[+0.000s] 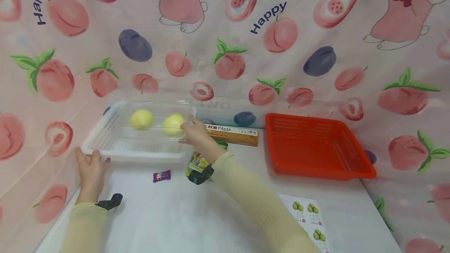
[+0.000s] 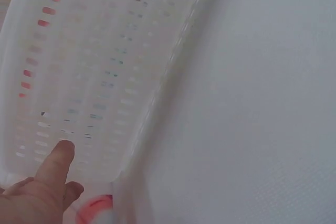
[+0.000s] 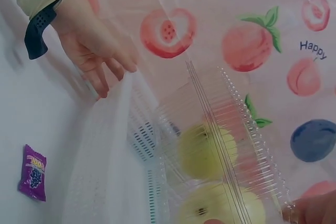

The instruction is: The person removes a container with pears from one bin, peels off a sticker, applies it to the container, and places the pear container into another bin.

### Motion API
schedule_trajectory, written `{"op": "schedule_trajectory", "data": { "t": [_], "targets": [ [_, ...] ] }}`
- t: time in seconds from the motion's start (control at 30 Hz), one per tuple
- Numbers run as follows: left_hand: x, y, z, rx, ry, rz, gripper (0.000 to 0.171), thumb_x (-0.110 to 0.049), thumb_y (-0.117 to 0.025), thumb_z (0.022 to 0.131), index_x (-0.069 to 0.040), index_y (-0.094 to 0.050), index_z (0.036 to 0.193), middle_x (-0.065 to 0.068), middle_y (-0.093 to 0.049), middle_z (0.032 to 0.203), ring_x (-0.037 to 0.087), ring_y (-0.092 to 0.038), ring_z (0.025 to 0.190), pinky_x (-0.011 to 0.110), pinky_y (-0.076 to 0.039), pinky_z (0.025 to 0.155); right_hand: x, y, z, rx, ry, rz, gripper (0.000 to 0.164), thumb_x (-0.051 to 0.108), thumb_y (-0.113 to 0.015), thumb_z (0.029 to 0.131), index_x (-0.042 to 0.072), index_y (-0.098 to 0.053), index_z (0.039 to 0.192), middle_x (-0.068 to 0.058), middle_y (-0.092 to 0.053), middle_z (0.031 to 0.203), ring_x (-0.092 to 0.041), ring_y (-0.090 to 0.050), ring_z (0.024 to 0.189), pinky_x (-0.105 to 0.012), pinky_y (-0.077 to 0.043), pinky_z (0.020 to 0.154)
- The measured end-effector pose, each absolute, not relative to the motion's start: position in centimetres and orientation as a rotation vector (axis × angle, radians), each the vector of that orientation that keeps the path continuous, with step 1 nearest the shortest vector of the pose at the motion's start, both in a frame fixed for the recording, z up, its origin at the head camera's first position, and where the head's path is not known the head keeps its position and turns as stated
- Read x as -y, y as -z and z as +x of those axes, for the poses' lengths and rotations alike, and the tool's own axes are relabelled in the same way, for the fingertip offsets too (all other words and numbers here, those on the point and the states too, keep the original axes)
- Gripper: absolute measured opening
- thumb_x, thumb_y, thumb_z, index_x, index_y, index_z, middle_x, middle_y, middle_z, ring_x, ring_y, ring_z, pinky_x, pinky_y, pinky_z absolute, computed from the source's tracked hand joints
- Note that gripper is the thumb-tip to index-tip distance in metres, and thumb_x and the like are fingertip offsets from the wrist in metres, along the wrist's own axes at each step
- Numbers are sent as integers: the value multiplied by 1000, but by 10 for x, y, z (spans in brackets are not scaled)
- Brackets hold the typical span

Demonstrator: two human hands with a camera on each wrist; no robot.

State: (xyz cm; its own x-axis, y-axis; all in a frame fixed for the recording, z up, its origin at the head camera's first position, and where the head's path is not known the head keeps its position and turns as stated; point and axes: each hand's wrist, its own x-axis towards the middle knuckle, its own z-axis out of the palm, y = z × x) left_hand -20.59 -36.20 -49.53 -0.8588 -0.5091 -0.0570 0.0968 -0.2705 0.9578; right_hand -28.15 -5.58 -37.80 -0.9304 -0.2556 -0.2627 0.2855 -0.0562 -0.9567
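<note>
My right hand [image 1: 201, 136] grips the right end of a clear plastic box [image 3: 247, 145] with two round yellow fruits [image 1: 141, 119] in it. The box is over the white basket [image 1: 130, 156]; whether it rests on the basket's floor cannot be told. At the basket's near left corner, my left hand [image 1: 90, 173] holds the rim, with a finger [image 2: 59, 163] against the perforated outer wall in the left wrist view. Part of the right hand is cut off in the right wrist view.
A purple candy packet [image 1: 161, 176] lies in front of the white basket. Right of that basket are a green packet [image 1: 197, 163], partly behind my right wrist, and a pasta box [image 1: 233, 136]. Farther right stands a red basket [image 1: 316, 174]; a printed fruit sheet [image 1: 307, 214] lies nearer.
</note>
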Motion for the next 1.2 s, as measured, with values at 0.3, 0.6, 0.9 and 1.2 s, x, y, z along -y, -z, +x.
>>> {"op": "schedule_trajectory", "data": {
  "t": [0.3, 0.6, 0.9, 1.2],
  "targets": [
    [360, 498, -199, 1636, 2153, 488, 72, -22, -31, 107, -36, 23, 151, 2, 3, 162, 18, -11, 145, 39, -29, 106, -19, 366, -253, -1842, 2062, -109, 66, 10, -50, 100, 18, -17, 158, -22, -34, 148, -18, -55, 89, -40, -54, 87],
    [365, 509, -206, 1690, 2101, 463, 72, -27, -34, 106, -38, 22, 151, -1, 1, 162, 16, -13, 145, 36, -29, 108, -100, 364, -224, -1931, 2023, -101, 69, 11, -54, 99, 20, -18, 158, -18, -42, 143, -33, -55, 115, -43, -54, 87],
    [378, 529, -216, 1677, 2116, 425, 74, -32, -38, 105, -42, 20, 151, -1, 1, 162, 16, -14, 145, 36, -30, 107, -160, 389, -180, -2031, 1974, -109, 67, 10, -54, 99, 21, -23, 157, -24, -49, 135, -34, -59, 107, -42, -55, 85],
    [356, 498, -204, 1670, 2133, 540, 70, -26, -30, 107, -39, 23, 150, -2, 10, 161, 14, -7, 145, 39, -24, 110, -188, 420, -133, -2032, 1986, 38, 68, 14, -59, 98, 20, -25, 157, -24, -42, 145, -33, -51, 122, -40, -53, 85]
  ]
}}
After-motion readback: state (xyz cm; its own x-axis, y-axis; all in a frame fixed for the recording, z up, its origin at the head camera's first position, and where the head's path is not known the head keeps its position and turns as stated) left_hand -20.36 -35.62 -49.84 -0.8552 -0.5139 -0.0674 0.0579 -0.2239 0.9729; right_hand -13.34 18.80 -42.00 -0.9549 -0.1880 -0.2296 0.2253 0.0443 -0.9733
